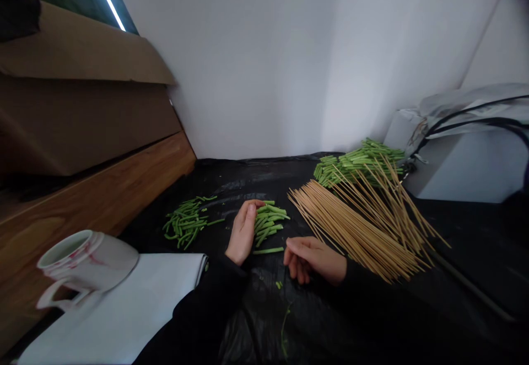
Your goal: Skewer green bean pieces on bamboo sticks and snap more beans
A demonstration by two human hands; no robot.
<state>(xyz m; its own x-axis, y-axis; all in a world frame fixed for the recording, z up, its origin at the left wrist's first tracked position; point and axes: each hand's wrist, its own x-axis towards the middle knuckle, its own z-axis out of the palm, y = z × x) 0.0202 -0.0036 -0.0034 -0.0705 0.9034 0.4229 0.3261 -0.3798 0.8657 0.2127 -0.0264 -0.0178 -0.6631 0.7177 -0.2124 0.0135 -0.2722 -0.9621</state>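
Note:
My left hand (243, 231) lies against the left side of a small pile of cut green bean pieces (269, 226), its fingers stretched out and partly hidden behind the thumb. A single bean piece (268, 251) lies apart, just in front of that pile. Its right end comes close to the fingertips of my right hand (312, 257), which is closed with curled fingers; what they hold, if anything, is hidden. Right of this hand, a large bundle of thin bamboo skewers (357, 227) is fanned out on the black plastic sheet (248, 180).
Another loose bean pile (185, 221) lies at the left, and a bigger heap of beans (357, 161) sits behind the skewers. At the front left, a white mug (93, 260) lies tilted on a white sheet (119, 310). A cardboard box (82, 117) and a grey box (471, 161) flank the sheet.

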